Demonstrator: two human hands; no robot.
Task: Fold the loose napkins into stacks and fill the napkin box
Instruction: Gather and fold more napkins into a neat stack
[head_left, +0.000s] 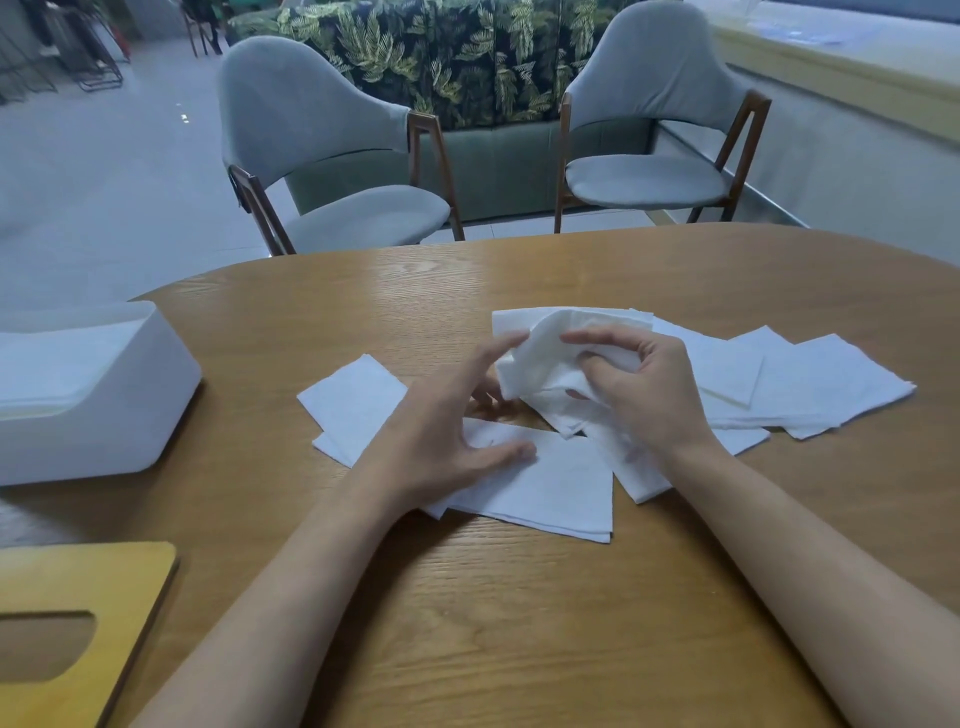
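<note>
Head view: napkin (540, 364) in right hand (641, 387) grip; perhaps above pile (821, 379)

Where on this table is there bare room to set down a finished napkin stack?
Bare wood: between the napkin box and the loose napkins; the near strip between the forearms; the far band toward the chairs. Crowded: the middle, around the left hand and right hand.
</note>
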